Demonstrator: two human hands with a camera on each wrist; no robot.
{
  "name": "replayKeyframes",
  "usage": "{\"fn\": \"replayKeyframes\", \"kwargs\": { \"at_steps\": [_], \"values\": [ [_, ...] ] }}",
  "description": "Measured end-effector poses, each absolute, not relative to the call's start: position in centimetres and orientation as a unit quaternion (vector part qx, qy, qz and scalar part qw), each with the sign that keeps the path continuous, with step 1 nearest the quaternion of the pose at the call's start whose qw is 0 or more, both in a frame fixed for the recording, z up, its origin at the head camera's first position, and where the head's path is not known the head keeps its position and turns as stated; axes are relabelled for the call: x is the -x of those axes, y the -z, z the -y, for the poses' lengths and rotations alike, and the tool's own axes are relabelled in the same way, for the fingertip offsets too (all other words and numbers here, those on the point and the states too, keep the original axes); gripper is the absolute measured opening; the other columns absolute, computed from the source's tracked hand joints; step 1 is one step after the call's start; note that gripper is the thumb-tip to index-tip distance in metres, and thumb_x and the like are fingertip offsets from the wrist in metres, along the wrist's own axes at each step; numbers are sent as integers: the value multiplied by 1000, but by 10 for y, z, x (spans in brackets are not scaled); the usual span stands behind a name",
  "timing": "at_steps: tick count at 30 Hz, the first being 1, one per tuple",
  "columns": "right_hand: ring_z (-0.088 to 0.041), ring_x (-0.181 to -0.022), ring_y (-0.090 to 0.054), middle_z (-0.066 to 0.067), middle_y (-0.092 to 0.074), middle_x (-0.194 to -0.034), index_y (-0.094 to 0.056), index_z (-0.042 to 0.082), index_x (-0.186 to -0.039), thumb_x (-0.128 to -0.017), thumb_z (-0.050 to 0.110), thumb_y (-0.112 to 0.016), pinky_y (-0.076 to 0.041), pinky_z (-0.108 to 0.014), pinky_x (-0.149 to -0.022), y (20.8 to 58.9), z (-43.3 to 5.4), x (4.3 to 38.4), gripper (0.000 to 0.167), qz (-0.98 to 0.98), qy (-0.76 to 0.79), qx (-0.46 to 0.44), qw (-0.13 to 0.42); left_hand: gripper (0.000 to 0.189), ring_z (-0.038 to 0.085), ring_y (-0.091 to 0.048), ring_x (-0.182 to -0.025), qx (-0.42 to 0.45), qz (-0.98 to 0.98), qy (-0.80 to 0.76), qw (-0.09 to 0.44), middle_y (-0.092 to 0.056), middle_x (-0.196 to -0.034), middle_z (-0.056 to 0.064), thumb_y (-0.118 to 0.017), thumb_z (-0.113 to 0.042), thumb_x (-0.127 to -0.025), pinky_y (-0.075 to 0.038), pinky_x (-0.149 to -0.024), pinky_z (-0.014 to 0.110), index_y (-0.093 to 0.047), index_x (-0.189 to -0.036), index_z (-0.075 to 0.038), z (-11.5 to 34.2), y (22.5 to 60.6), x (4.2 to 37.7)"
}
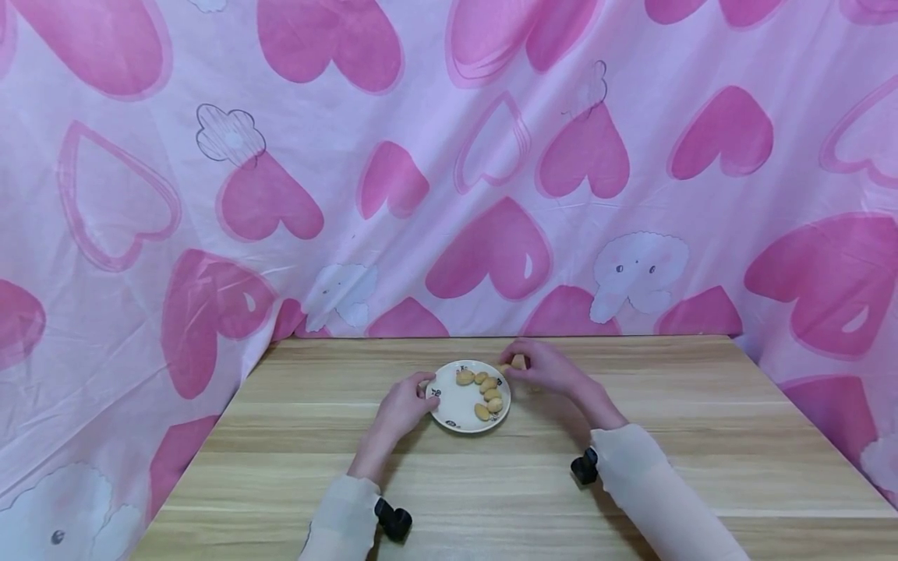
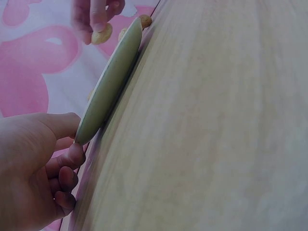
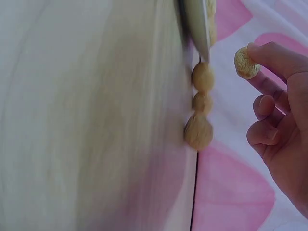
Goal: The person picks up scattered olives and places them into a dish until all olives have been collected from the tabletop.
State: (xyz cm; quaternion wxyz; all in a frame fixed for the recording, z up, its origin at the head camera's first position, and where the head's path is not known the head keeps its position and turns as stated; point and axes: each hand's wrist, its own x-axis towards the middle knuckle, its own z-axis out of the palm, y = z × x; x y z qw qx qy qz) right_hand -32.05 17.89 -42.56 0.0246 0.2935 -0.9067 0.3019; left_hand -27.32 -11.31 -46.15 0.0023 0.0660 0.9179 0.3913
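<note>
A small white plate (image 1: 452,401) with dark printed marks on its rim sits on the table. Several tan walnuts (image 1: 493,405) lie on it, mostly along its right side. My left hand (image 1: 403,407) grips the plate's left rim, thumb above and fingers at the edge. Just off the far right rim, my right hand (image 1: 550,368) pinches one wrinkled walnut (image 3: 247,62) between thumb and fingertips, held above the table. Beside the plate, under that hand, a few more walnuts (image 3: 198,132) rest on the tabletop; the hand partly hides them in the head view.
The wooden table (image 1: 449,491) has light, striped grain. A pink curtain (image 1: 393,257) with hearts hangs right behind its far edge and along the sides. Small black wrist cameras (image 1: 584,467) sit at both pale sleeves.
</note>
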Motion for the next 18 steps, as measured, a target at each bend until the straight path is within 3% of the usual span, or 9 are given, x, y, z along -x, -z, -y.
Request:
{"fn": "replayKeyframes", "kwargs": {
  "at_steps": [5, 13, 18],
  "values": [
    [-28, -93, -62, 4, -69, -103, -74, 15, -105, -89, 20, -74, -50, -32, -79, 420, -164, 315, 17, 897, -295, -329, 23, 53, 14, -49, -66, -65, -916, -395, 6, -57, -76, 0, -73, -19, -86, -39, -61, 29, -59, -136, -8, 114, 461, 274],
    [-20, -84, -61, 6, -67, -102, -74, 18, -105, -89, 21, -73, -49, -25, -71, 419, -143, 309, 16, 894, -270, -357, 16, 53, 13, -49, -65, -75, -918, -390, -4, -57, -76, 0, -73, -19, -84, -38, -61, 28, -60, -134, -7, 115, 461, 274],
    [-21, -88, -63, 5, -68, -103, -74, 18, -106, -88, 21, -73, -50, -27, -75, 426, -132, 306, 18, 893, -267, -361, 0, 52, 12, -49, -65, -76, -917, -392, -6, -57, -76, -1, -73, -19, -84, -39, -61, 28, -61, -133, -8, 115, 463, 274]
  ]
}}
